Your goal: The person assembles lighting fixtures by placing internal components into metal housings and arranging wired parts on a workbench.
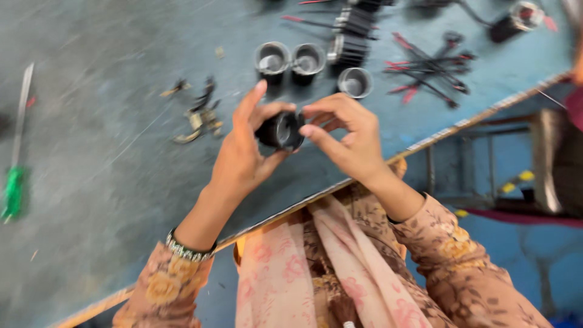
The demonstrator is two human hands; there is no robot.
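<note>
A short black cylinder part (280, 130) with a shiny open end is held above the blue-grey worktable (121, 152). My left hand (243, 152) grips it from the left, forefinger raised. From the right, my right hand (343, 136) pinches its rim with fingertips. Just beyond my hands, three similar black cups with metal rims (272, 59) (308, 59) (355, 82) stand upright on the table.
A green-handled screwdriver (15, 170) lies at the far left. Small metal scraps (200, 115) lie left of my hands. A black finned block (352, 36) and red-and-black wires (428, 67) sit at the back. The table's edge (461, 121) runs diagonally; a metal stool frame (486, 158) stands beyond it.
</note>
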